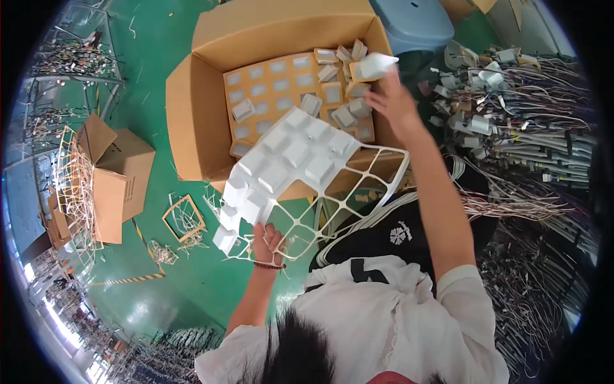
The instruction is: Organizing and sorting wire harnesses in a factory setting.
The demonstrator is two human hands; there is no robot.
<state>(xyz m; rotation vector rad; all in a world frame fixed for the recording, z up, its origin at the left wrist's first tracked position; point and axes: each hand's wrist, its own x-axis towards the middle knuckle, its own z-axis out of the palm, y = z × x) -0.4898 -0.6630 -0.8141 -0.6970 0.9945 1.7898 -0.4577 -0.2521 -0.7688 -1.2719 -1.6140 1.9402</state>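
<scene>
Blue stool (416,22) cut off by top edge. White grid frame (307,173) hides the cardboard box's (192,121) near wall; wire bundles (531,121) too tangled to tell apart individually.

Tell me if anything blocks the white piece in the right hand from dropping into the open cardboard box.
Nothing visible does. The right hand holds the white piece above the box's open top, over loose pieces already lying inside; the flaps stand clear.

One head view only, worn high, facing steeply down past the person's hair onto an open box (192,121) on the green floor (160,51), close in.
</scene>
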